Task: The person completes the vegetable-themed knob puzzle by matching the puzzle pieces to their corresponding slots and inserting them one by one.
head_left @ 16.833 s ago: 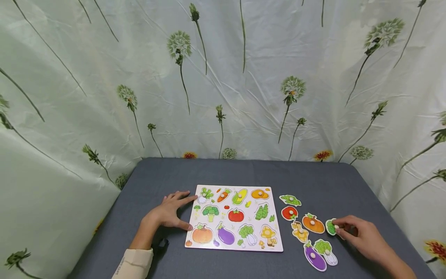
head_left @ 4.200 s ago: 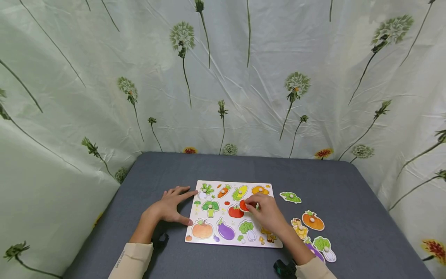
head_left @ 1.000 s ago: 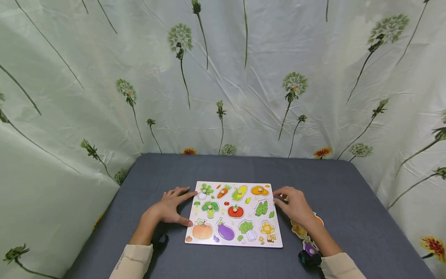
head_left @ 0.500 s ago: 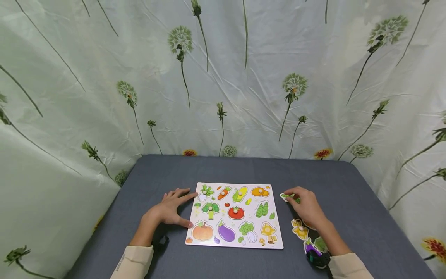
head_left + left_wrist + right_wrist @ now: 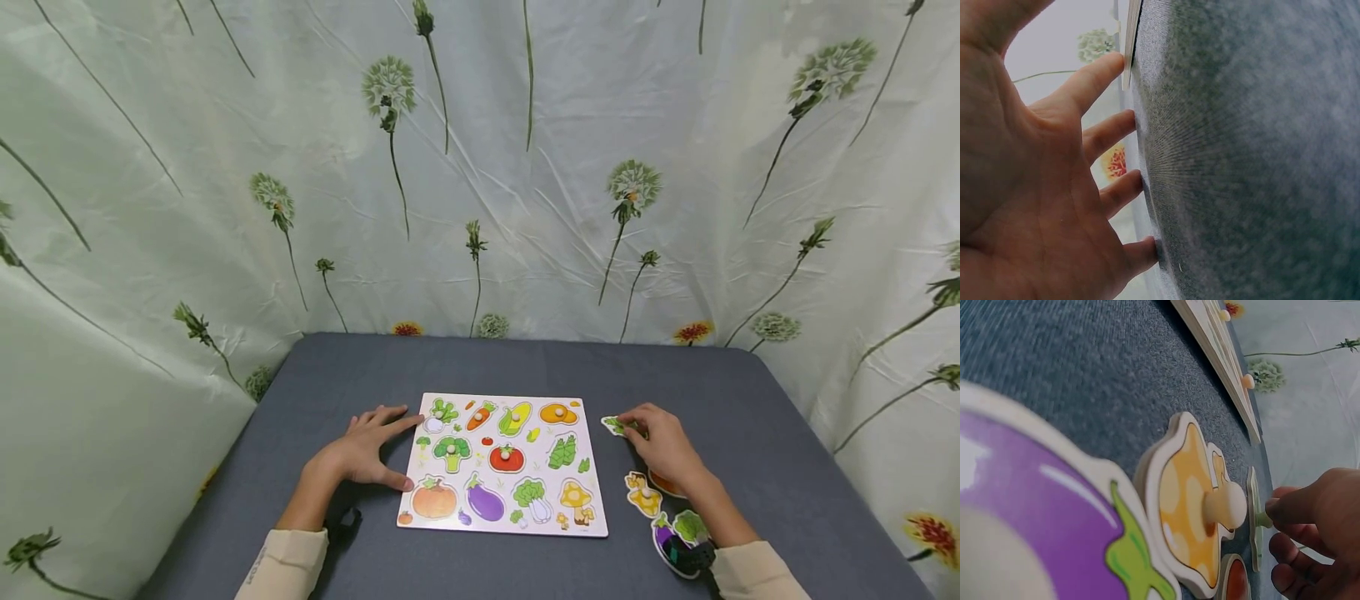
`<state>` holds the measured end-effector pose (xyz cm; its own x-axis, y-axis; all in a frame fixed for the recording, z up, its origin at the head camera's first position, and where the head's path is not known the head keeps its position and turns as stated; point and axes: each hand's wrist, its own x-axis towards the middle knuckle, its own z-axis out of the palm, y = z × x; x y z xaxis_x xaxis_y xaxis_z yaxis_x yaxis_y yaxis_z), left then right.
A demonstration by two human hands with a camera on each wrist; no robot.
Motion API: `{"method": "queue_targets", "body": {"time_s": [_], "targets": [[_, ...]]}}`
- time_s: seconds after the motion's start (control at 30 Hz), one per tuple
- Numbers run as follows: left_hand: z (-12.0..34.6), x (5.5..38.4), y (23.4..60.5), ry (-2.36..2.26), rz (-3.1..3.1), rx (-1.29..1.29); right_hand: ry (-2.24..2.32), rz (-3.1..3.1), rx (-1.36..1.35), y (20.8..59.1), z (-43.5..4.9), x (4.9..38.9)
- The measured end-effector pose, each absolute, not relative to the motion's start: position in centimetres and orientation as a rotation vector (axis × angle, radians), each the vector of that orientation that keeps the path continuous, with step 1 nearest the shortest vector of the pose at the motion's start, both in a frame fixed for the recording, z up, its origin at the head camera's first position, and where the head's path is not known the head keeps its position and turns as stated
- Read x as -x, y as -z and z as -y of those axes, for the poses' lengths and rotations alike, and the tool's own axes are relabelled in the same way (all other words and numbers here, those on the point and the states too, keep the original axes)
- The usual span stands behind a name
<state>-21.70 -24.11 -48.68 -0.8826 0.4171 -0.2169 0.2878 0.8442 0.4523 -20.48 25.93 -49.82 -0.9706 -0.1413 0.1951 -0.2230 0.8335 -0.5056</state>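
My right hand (image 5: 667,446) pinches the small knob of a green vegetable puzzle piece (image 5: 612,426), just right of the board. The right wrist view shows thumb and fingertips at the green piece's knob (image 5: 1263,519); part of the piece is hidden behind the hand in the head view. My left hand (image 5: 363,450) lies with fingers spread, thumb and index finger at the left edge of the white puzzle board (image 5: 498,528). Knobbed pieces sit in the board's top row, along with a broccoli piece (image 5: 452,454) and a tomato piece (image 5: 507,457) in the middle row.
Loose pieces lie right of the board: mushroom (image 5: 643,493), pumpkin (image 5: 667,486), eggplant (image 5: 662,532) and bok choy (image 5: 690,527). My right forearm and wrist device partly cover them. A flowered curtain (image 5: 525,208) hangs behind the grey table (image 5: 360,358).
The broccoli and tomato pieces have gone from the right side into the board. My right hand has moved right from the board's edge to the green piece. My left hand stays put.
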Motion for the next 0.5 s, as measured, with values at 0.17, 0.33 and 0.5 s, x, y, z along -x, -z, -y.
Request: {"method": "queue_targets", "body": {"time_s": [0.17, 0.33, 0.5], "targets": [[24.13, 21.73, 48.77, -0.598, -2.715, -0.535, -0.807, 2.887, -0.301, 49.63, -26.20, 20.58], [24.21, 21.74, 48.72, -0.605, -2.716, -0.543, -0.823, 2.918, -0.308, 49.47, -26.58, 20.52], [24.20, 21.65, 48.62, -0.616, -2.713, -0.546, -0.840, 2.936, -0.301, 49.51, -26.93, 20.48]]}}
